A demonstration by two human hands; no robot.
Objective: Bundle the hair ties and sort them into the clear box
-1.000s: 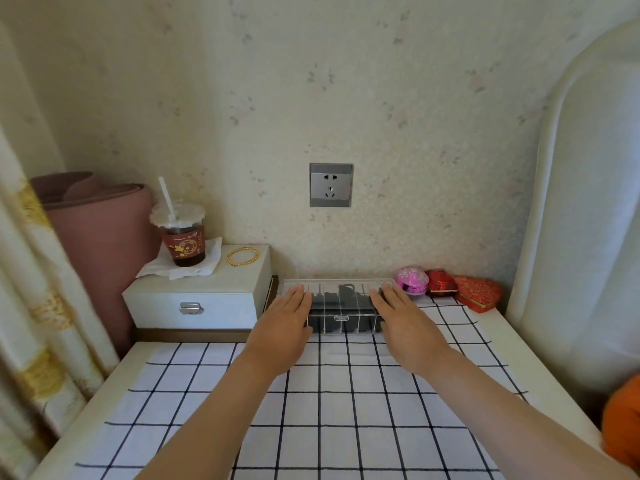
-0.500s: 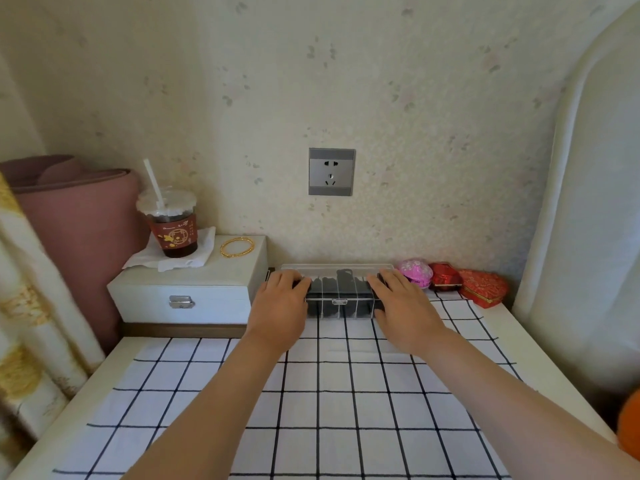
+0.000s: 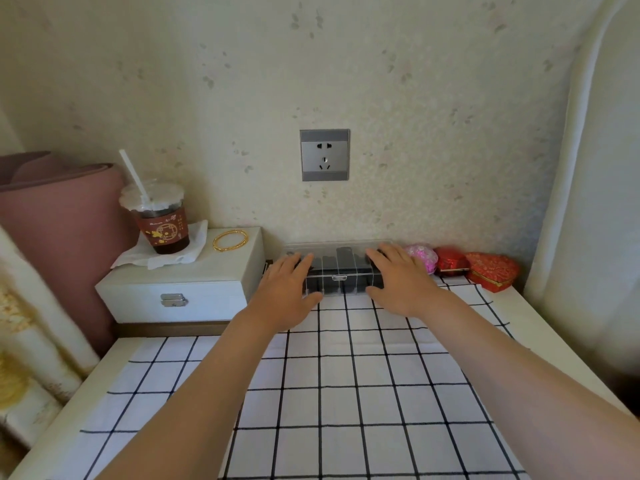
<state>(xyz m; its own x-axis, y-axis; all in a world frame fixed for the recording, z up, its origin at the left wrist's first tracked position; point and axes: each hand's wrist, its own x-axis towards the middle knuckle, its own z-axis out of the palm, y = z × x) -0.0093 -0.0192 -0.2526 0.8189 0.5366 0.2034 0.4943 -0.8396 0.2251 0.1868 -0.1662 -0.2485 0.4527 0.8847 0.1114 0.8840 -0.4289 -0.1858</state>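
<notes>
Item one, clear box (image 3: 341, 273): at the far edge of the checked cloth (image 3: 346, 375), against the wall, lid down, latch facing me; its divided compartments hold dark contents (image 3: 343, 254) I cannot make out singly. Item two, my left hand (image 3: 287, 292): clasping the box's left end, fingers laid over the lid, thumb at the front wall. Item three, my right hand (image 3: 401, 280): the same hold on the right end. Item four, white chest (image 3: 180, 282), just left of the box, carrying a lidded drink cup (image 3: 161, 223) with a straw on a napkin (image 3: 169, 259), and a gold bangle (image 3: 230, 240) beside it. Item five, right of the box in a row: a pink trinket (image 3: 420, 254), a small red box (image 3: 450, 259), a red heart-shaped box (image 3: 491, 270). Item six, wall socket (image 3: 324, 155) above the clear box
</notes>
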